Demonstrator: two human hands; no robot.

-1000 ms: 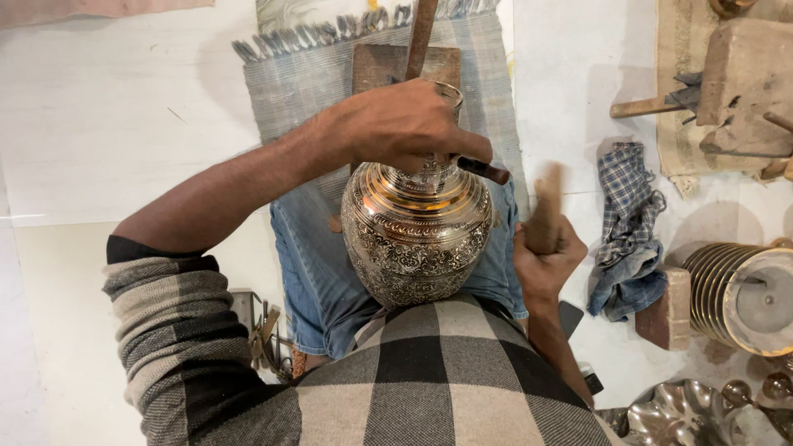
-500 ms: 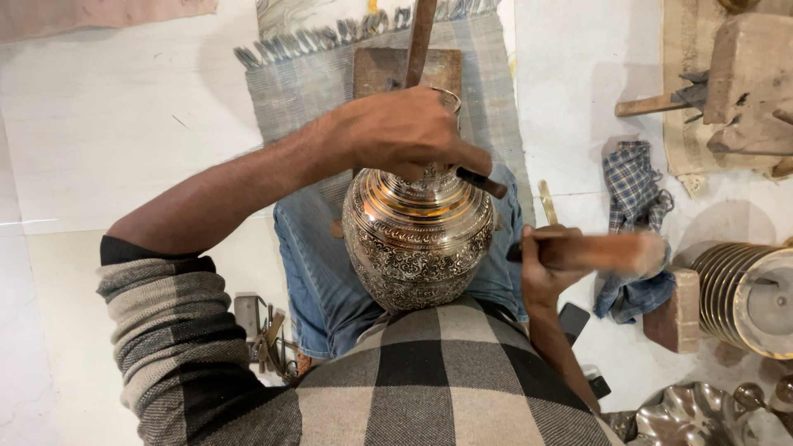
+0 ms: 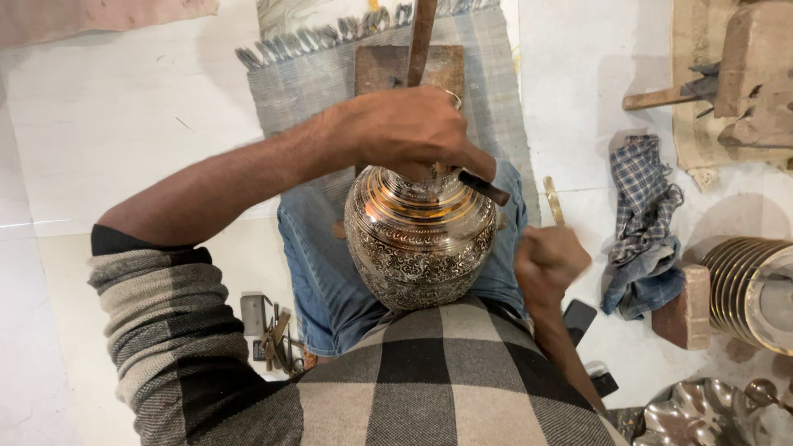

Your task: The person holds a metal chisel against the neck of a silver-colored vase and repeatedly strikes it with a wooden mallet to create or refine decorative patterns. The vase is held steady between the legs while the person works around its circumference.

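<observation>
Brass pot (image 3: 421, 239), engraved, rests on the person's lap against a wooden post (image 3: 421, 37). Left hand (image 3: 413, 128) has its fingers clamped on a dark punch (image 3: 483, 187) at the pot's shoulder. Right hand (image 3: 549, 260) has its fingers closed around a mallet handle (image 3: 553, 201).

Clearances, reckoned from the engraved metal pot (image 3: 420, 239) on the lap:

- Above the pot: closed off. Left hand (image 3: 409, 132) covers the neck, fingers pinching a dark punch (image 3: 483, 187); wooden block (image 3: 396, 70) and upright rod (image 3: 421, 37) stand just beyond on the grey mat (image 3: 306, 83).
- Left of the pot: forearm bars the upper approach; white floor (image 3: 99, 124) past it lies open. Small tools (image 3: 273, 339) sit lower left.
- Right of the pot: narrow gap, taken by the right hand (image 3: 549, 260). Checked cloth (image 3: 644, 223), brick (image 3: 686, 306) and stacked metal rings (image 3: 747, 285) crowd farther right.
- Upper right: wooden mallet (image 3: 727, 74).
</observation>
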